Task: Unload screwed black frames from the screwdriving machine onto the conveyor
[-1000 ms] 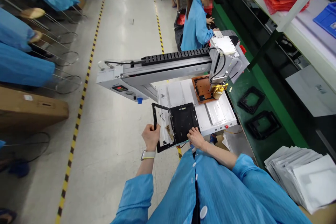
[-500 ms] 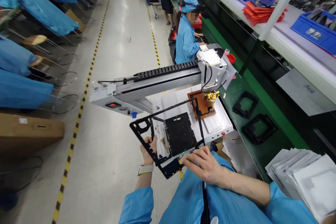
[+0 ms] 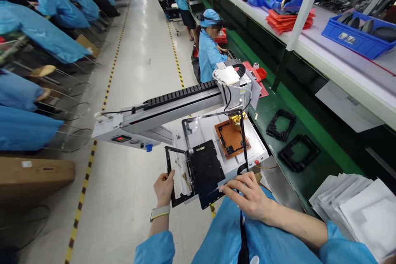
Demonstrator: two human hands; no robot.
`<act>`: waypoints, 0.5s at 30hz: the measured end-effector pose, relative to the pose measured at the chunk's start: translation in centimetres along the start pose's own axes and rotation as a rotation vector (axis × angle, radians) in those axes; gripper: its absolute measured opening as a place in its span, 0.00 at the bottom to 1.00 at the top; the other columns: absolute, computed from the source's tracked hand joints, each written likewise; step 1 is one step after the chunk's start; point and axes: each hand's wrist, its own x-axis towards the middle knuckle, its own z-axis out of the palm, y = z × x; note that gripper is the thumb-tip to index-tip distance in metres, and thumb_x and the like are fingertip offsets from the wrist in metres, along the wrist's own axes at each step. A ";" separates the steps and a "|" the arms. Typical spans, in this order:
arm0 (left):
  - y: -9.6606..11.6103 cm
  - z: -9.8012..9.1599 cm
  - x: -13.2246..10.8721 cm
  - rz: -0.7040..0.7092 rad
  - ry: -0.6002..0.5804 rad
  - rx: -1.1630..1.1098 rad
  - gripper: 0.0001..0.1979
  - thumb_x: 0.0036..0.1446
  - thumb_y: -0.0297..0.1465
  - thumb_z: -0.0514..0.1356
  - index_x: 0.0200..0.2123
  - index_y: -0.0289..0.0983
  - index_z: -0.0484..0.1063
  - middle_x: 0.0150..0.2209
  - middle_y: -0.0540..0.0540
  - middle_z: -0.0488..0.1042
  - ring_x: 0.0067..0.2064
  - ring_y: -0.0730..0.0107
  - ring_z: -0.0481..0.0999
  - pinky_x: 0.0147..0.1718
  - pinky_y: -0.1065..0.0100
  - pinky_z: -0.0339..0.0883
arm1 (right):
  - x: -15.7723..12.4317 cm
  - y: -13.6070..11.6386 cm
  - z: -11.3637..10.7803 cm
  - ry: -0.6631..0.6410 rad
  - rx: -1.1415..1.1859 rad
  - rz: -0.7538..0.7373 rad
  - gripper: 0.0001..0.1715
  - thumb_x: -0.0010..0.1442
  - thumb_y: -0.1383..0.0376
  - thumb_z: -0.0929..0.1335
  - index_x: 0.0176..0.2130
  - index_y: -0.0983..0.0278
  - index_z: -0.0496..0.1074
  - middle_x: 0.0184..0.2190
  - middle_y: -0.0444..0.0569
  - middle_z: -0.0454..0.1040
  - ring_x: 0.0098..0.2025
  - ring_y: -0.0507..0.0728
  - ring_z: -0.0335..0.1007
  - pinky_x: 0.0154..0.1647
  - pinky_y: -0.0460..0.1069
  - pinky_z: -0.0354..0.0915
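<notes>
My left hand (image 3: pixel 163 189) is closed, thumb on top, on the left bar of a thin black rectangular frame (image 3: pixel 168 161). A larger black frame outline (image 3: pixel 213 114) rises to its right; whether both are one piece I cannot tell. The long right bar of this outline runs down to my right hand (image 3: pixel 249 196), whose fingers are bent around its lower end. Those fingertips reach to the corner of a flat black panel (image 3: pixel 207 169), which lies between my hands. Behind stands a white bench machine (image 3: pixel 173 107) with an orange-brown fixture plate (image 3: pixel 233 142) under its gold-coloured head (image 3: pixel 237 119).
Black frames (image 3: pixel 298 152) lie on the green bench (image 3: pixel 272 165) at right, near a stack of white sheets (image 3: pixel 365 214). Blue bins (image 3: pixel 361 35) and red bags (image 3: pixel 289 20) sit on the shelf. A co-worker (image 3: pixel 208 49) sits beyond the machine; a cardboard box (image 3: pixel 37 177) is left.
My left hand has shifted left and slightly down with the black frame, whose left part now shows flatter. The right hand has moved slightly right. The whole view has shifted a little.
</notes>
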 end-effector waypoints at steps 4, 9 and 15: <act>1.1 -0.3 -0.4 -0.076 -0.007 -0.038 0.21 0.47 0.49 0.69 0.35 0.40 0.72 0.23 0.53 0.72 0.29 0.65 0.71 0.32 0.63 0.64 | -1.1 1.7 -1.5 0.063 0.022 0.055 0.23 0.76 0.73 0.69 0.66 0.65 0.76 0.51 0.52 0.86 0.51 0.57 0.75 0.49 0.55 0.65; 1.9 -0.5 -1.7 -0.085 -0.033 -0.023 0.20 0.49 0.49 0.67 0.32 0.38 0.73 0.26 0.49 0.77 0.26 0.67 0.72 0.29 0.65 0.68 | -2.8 4.1 -3.1 0.081 0.032 0.173 0.22 0.76 0.70 0.72 0.65 0.59 0.78 0.49 0.50 0.87 0.50 0.58 0.74 0.49 0.56 0.67; 2.6 -0.7 -3.5 -0.051 0.029 0.156 0.18 0.49 0.47 0.66 0.29 0.36 0.77 0.22 0.47 0.76 0.25 0.64 0.74 0.26 0.66 0.69 | -4.3 8.2 -5.2 0.079 0.145 0.363 0.15 0.76 0.59 0.74 0.60 0.56 0.83 0.46 0.50 0.87 0.48 0.58 0.74 0.51 0.58 0.70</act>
